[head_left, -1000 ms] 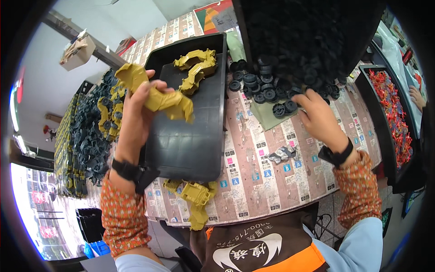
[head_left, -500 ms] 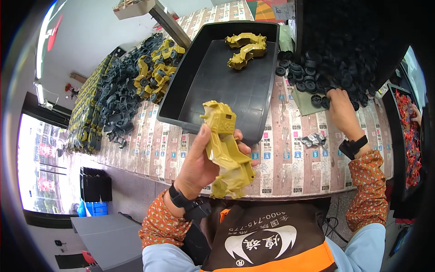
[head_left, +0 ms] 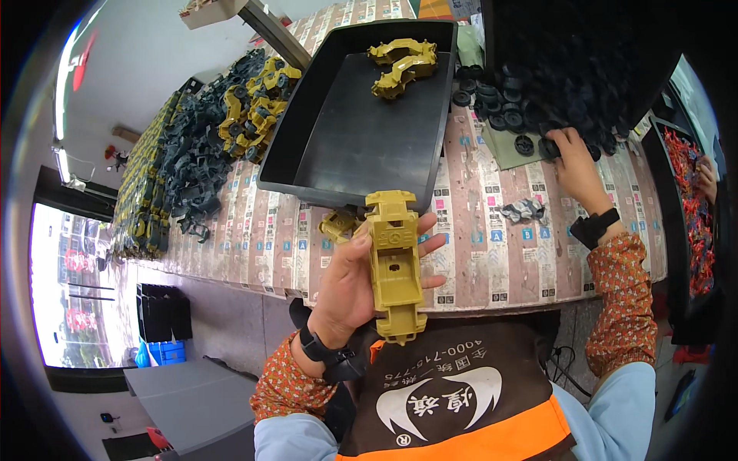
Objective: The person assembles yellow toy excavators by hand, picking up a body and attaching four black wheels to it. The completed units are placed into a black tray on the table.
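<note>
My left hand (head_left: pixel 346 284) grips a yellow plastic toy car body (head_left: pixel 399 276), held upright over the table's near edge, its hollow side showing. The thumb presses one side and the fingertips stick out past the other. Behind that thumb shows part of a second yellow piece (head_left: pixel 337 224); whether it is in the hand or on the table I cannot tell. At the right, my right hand (head_left: pixel 578 173) reaches to the edge of a heap of black toy wheels (head_left: pixel 513 115). Its fingers are closed around a black wheel (head_left: pixel 549 148), partly hidden by the fingertips.
A black tray (head_left: pixel 307 188) holds two yellow car bodies (head_left: pixel 403 73). Left of it lie yellow bodies with wheels (head_left: pixel 257 107) and dark grey parts (head_left: pixel 192 154). Crumpled foil (head_left: pixel 523 210) lies near my right wrist. Another person's hand (head_left: pixel 706 180) touches a tray of red parts (head_left: pixel 680 230).
My left hand has turned the car body from tilted to upright and facing me. My right hand stays at the wheels, its fingers now at a wheel on the heap's edge.
</note>
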The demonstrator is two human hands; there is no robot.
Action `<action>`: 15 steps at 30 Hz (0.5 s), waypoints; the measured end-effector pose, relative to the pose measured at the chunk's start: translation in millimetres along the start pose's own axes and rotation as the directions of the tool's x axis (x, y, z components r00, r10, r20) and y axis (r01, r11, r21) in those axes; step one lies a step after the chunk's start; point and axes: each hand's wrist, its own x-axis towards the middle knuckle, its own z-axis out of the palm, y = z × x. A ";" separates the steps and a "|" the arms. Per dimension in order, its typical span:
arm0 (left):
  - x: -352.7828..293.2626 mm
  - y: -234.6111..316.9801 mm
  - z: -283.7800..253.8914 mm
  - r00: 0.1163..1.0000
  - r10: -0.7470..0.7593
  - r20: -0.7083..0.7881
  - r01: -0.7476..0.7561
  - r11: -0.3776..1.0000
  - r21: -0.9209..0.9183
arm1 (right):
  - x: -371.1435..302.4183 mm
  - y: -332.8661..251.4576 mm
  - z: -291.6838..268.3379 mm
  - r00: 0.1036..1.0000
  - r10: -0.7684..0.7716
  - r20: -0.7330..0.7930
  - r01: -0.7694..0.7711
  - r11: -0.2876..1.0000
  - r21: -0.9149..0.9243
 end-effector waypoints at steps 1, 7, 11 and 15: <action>-0.8 -2.8 0.2 1.000 0.001 0.011 0.000 0.999 -0.040 | -0.1 -0.5 -0.8 1.000 -0.017 -0.003 0.017 0.999 -0.032; -14.4 -8.9 15.6 0.991 -0.020 -0.133 0.033 0.995 0.099 | -1.9 -3.1 -1.3 0.997 -0.078 -0.011 0.074 0.981 -0.181; -20.2 -15.0 9.3 0.973 -0.012 -0.229 0.016 1.000 0.015 | -1.8 0.8 0.7 0.986 -0.155 -0.056 0.142 0.971 -0.192; -19.6 -17.2 0.4 0.984 -0.010 -0.176 0.026 0.996 0.089 | -3.5 -3.3 -8.8 0.991 -0.108 -0.081 0.095 0.984 -0.149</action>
